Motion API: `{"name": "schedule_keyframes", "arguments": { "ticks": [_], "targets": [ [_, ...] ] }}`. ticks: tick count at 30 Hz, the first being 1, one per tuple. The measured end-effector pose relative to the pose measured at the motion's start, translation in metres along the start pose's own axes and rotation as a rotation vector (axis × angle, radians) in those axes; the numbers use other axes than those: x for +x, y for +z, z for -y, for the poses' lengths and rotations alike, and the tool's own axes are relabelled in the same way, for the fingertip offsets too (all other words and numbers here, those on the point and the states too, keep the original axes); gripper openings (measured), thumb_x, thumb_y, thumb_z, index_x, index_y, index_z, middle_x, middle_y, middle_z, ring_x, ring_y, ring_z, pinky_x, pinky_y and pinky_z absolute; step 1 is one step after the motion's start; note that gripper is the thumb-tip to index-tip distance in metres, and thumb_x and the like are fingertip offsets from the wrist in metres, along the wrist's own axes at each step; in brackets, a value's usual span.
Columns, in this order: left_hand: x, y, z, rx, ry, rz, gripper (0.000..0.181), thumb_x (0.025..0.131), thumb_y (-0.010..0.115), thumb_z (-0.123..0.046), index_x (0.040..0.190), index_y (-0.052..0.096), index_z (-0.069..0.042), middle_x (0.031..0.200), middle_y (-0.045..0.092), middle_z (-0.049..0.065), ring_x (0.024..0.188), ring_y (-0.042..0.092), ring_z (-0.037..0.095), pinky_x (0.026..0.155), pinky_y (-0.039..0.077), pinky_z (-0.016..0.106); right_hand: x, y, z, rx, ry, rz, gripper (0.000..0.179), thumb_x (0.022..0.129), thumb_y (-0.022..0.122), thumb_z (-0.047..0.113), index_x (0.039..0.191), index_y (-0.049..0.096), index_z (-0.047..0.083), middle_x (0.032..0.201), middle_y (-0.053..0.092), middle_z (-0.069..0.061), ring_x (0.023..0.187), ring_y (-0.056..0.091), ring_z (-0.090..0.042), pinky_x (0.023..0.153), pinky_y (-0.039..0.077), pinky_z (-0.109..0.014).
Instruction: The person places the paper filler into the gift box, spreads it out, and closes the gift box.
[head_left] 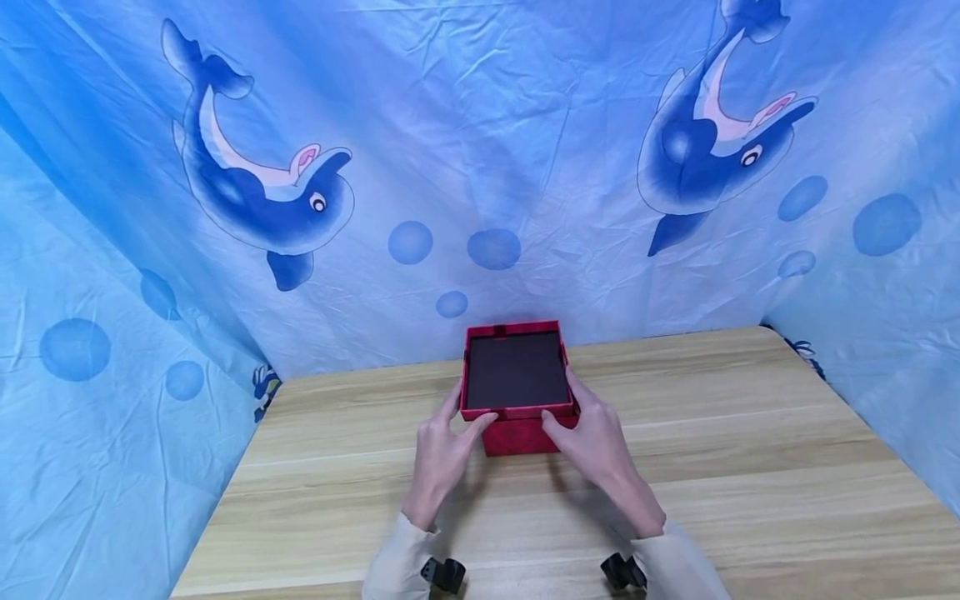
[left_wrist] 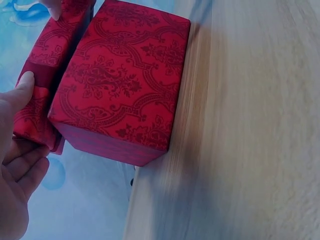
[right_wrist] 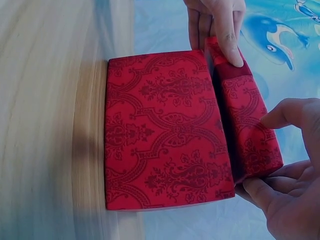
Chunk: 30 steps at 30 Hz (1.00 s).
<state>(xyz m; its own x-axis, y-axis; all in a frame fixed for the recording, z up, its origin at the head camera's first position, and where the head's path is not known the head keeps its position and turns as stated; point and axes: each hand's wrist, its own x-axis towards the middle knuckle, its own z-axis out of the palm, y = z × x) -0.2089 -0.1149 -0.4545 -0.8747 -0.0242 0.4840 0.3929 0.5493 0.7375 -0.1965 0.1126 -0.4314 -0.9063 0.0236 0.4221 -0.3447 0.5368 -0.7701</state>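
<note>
A red patterned box (head_left: 521, 437) stands on the table near the back curtain. Over its top is a shallow red box lid (head_left: 517, 367), whose dark recessed panel faces up inside a red rim. My left hand (head_left: 438, 454) grips the lid's left side, thumb on the front face and fingers round the corner. On the opposite side my right hand (head_left: 600, 437) holds it the same way. Both wrist views show a dark gap between the lid (right_wrist: 247, 115) and the box body (left_wrist: 115, 80). A darker red band (right_wrist: 235, 71) crosses the lid's front.
The wood-grain table (head_left: 337, 500) extends to both sides of the box. Behind it hangs a blue curtain (head_left: 525, 125) printed with dolphins and bubbles, which also closes off the left and right sides. Small black devices (head_left: 444, 575) sit at both wrists.
</note>
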Motion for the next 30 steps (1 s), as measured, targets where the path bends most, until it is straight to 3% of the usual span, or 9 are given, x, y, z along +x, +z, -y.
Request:
{"name": "schedule_keyframes", "arguments": {
  "ticks": [3, 6, 8, 9, 12, 18, 23, 25, 30],
  "targets": [
    [-0.0008, 0.0005, -0.0021, 0.003, -0.020, 0.007, 0.082, 0.086, 0.086, -0.037, 0.153, 0.050, -0.006, 0.132, 0.067, 0.018, 0.097, 0.072, 0.029, 0.079, 0.059, 0.043, -0.0003, -0.0011, -0.0003, -0.002, 0.002, 0.001, 0.076, 0.087, 0.078, 0.017, 0.153, 0.046, -0.004, 0.144, 0.058, -0.023, 0.125, 0.062, -0.037, 0.097, 0.053, -0.052],
    [-0.0013, 0.0006, -0.0034, 0.014, -0.027, 0.012, 0.082, 0.086, 0.085, -0.038, 0.154, 0.050, -0.007, 0.125, 0.070, 0.020, 0.064, 0.061, 0.018, 0.063, 0.051, 0.033, -0.0005, -0.0020, -0.0003, -0.001, 0.013, 0.008, 0.076, 0.087, 0.078, 0.018, 0.153, 0.046, -0.005, 0.144, 0.057, -0.023, 0.126, 0.061, -0.037, 0.099, 0.052, -0.053],
    [-0.0012, 0.0009, -0.0038, 0.018, -0.027, 0.014, 0.082, 0.086, 0.085, -0.038, 0.154, 0.050, -0.007, 0.124, 0.070, 0.021, 0.057, 0.055, 0.016, 0.059, 0.045, 0.029, -0.0007, -0.0024, -0.0003, -0.002, 0.022, 0.011, 0.076, 0.088, 0.078, 0.019, 0.153, 0.045, -0.005, 0.145, 0.057, -0.024, 0.127, 0.060, -0.038, 0.100, 0.052, -0.053],
    [-0.0010, 0.0012, -0.0038, 0.026, -0.025, 0.013, 0.082, 0.086, 0.085, -0.038, 0.154, 0.050, -0.007, 0.130, 0.068, 0.020, 0.061, 0.060, 0.017, 0.062, 0.046, 0.027, -0.0008, -0.0025, -0.0003, -0.001, 0.026, 0.011, 0.076, 0.088, 0.078, 0.019, 0.153, 0.045, -0.005, 0.145, 0.057, -0.023, 0.127, 0.060, -0.038, 0.100, 0.051, -0.054],
    [-0.0008, 0.0019, -0.0038, 0.028, -0.020, 0.013, 0.081, 0.086, 0.085, -0.038, 0.153, 0.051, -0.006, 0.135, 0.065, 0.019, 0.060, 0.061, 0.024, 0.055, 0.043, 0.031, -0.0006, -0.0028, -0.0004, 0.000, 0.026, 0.012, 0.076, 0.088, 0.077, 0.019, 0.154, 0.046, -0.002, 0.145, 0.058, -0.022, 0.126, 0.061, -0.037, 0.098, 0.052, -0.053],
    [-0.0007, 0.0033, -0.0050, 0.009, -0.017, 0.012, 0.081, 0.087, 0.085, -0.037, 0.153, 0.051, -0.006, 0.141, 0.060, 0.018, 0.072, 0.068, 0.030, 0.080, 0.058, 0.048, -0.0005, -0.0037, -0.0002, -0.003, 0.007, 0.000, 0.076, 0.087, 0.078, 0.017, 0.155, 0.046, 0.002, 0.141, 0.061, -0.020, 0.119, 0.064, -0.035, 0.090, 0.054, -0.051],
    [-0.0012, 0.0032, -0.0059, 0.001, -0.011, 0.018, 0.081, 0.087, 0.085, -0.039, 0.153, 0.051, -0.005, 0.138, 0.062, 0.020, 0.072, 0.068, 0.032, 0.084, 0.058, 0.050, -0.0016, -0.0043, -0.0001, -0.007, 0.016, 0.011, 0.077, 0.089, 0.077, 0.017, 0.157, 0.044, 0.003, 0.143, 0.060, -0.019, 0.118, 0.064, -0.034, 0.086, 0.054, -0.048],
    [-0.0013, 0.0029, -0.0065, 0.001, -0.013, 0.017, 0.082, 0.088, 0.084, -0.042, 0.152, 0.051, -0.004, 0.134, 0.066, 0.020, 0.077, 0.071, 0.035, 0.082, 0.059, 0.051, -0.0020, -0.0043, 0.0000, -0.004, 0.021, 0.017, 0.077, 0.089, 0.076, 0.018, 0.157, 0.043, 0.004, 0.143, 0.060, -0.019, 0.115, 0.065, -0.033, 0.083, 0.053, -0.046],
    [-0.0006, 0.0031, -0.0076, -0.011, -0.056, 0.006, 0.078, 0.092, 0.076, -0.052, 0.152, 0.053, -0.006, 0.135, 0.066, 0.017, 0.111, 0.070, 0.036, 0.095, 0.055, 0.051, -0.0021, -0.0040, 0.0002, 0.006, 0.017, 0.017, 0.077, 0.089, 0.077, 0.017, 0.157, 0.043, 0.002, 0.141, 0.062, -0.020, 0.102, 0.064, -0.029, 0.075, 0.049, -0.040]
  ]
}}
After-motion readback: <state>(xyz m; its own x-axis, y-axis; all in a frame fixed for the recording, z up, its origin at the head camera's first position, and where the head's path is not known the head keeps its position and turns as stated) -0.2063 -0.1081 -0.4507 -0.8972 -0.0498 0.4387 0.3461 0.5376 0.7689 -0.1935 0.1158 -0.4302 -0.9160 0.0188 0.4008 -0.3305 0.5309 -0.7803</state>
